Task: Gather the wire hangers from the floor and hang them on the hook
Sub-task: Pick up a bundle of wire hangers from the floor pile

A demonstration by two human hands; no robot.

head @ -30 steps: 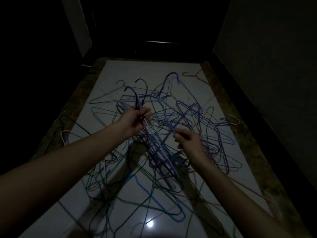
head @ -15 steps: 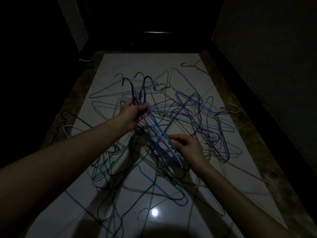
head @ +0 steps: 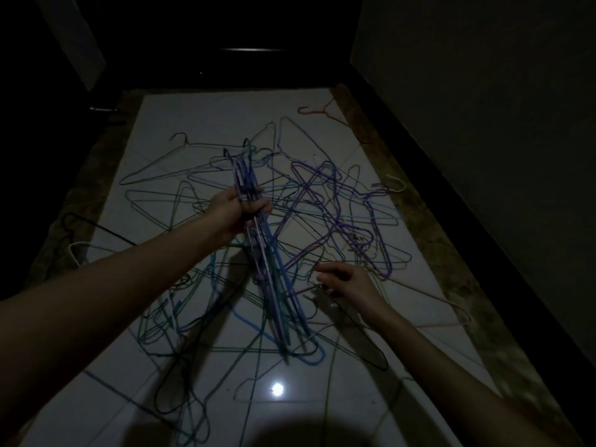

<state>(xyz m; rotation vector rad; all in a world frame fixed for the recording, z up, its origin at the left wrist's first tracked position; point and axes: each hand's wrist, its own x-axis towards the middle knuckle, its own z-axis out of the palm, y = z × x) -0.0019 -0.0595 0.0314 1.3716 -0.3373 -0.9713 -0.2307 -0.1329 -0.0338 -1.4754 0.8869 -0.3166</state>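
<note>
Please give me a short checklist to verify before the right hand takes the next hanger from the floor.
1. Left hand grips the bundle of hangers firmly: ok.
2. Right hand is free of other hangers: cannot tell, a wire lies at its fingertips.
3. Dark hanger under the right hand lies free of the pile: not ok, wires cross it.
4. Bundle's lower ends are clear of the floor wires: cannot tell.
5. Hook for hanging is in view: not ok.

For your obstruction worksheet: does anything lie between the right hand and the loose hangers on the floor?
Nothing visible does. The right hand hovers low over the tangled floor hangers, its fingers at a dark wire. The left hand grips the gathered bundle just to its left. The hook is not in view.
</note>
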